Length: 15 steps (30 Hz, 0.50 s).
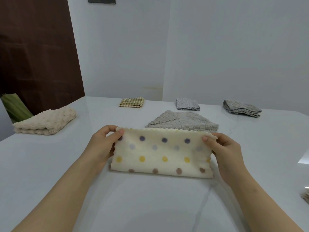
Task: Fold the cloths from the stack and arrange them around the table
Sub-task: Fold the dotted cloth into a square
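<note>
The left hand (103, 144) and right hand (222, 148), as I see them in the head view, each pinch an upper corner of the dotted cloth (160, 156), thumb on the near face. The cloth is doubled, with its fold resting on the table (150, 206) close to me and its scalloped edges raised between the hands.

My worries:
- The two layers are soft and fluffy. If one pinch slackens, I think the back layer would slide and the edges would end up uneven.
- The grey cloth (182, 121) lies just behind. Laying the dotted cloth forward could land it on top or drag it.
- The beige cloth (45, 123) and checked cloth (132, 102) sit well apart, so I judge them safe.
</note>
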Available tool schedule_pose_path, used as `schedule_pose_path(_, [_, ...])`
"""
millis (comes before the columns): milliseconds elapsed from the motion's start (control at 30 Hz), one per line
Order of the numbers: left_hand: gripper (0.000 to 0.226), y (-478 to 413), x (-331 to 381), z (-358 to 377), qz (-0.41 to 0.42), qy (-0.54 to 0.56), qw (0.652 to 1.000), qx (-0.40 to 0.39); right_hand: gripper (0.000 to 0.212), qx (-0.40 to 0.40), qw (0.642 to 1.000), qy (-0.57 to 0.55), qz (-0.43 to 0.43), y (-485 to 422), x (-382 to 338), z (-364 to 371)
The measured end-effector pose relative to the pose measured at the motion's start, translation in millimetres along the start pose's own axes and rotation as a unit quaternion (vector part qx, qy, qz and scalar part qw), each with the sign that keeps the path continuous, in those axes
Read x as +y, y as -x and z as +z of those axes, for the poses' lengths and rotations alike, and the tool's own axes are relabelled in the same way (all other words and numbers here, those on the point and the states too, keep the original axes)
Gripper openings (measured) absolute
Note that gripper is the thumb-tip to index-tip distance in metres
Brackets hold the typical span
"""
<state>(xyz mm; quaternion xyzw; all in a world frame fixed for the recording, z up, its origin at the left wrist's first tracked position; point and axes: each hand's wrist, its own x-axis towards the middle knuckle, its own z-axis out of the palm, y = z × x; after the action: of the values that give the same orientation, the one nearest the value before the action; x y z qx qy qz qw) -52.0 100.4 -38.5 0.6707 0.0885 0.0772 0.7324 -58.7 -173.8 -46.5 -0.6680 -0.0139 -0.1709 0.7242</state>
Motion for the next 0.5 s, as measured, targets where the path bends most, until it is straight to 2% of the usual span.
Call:
schedule_pose_path(233, [0.009, 3.7, 4.1, 3.8, 0.074, 0.055, 0.995, 0.029, 0.012, 0.009, 1.0, -0.019, 0.008, 0.8, -3.4, -0.8])
schedule_pose_path(500, [0.018, 6.6, 6.4, 4.4, 0.146, 0.021, 0.982, 0.113, 0.013, 0.024, 0.999, -0.026, 0.011, 2.1, -6.2, 0.7])
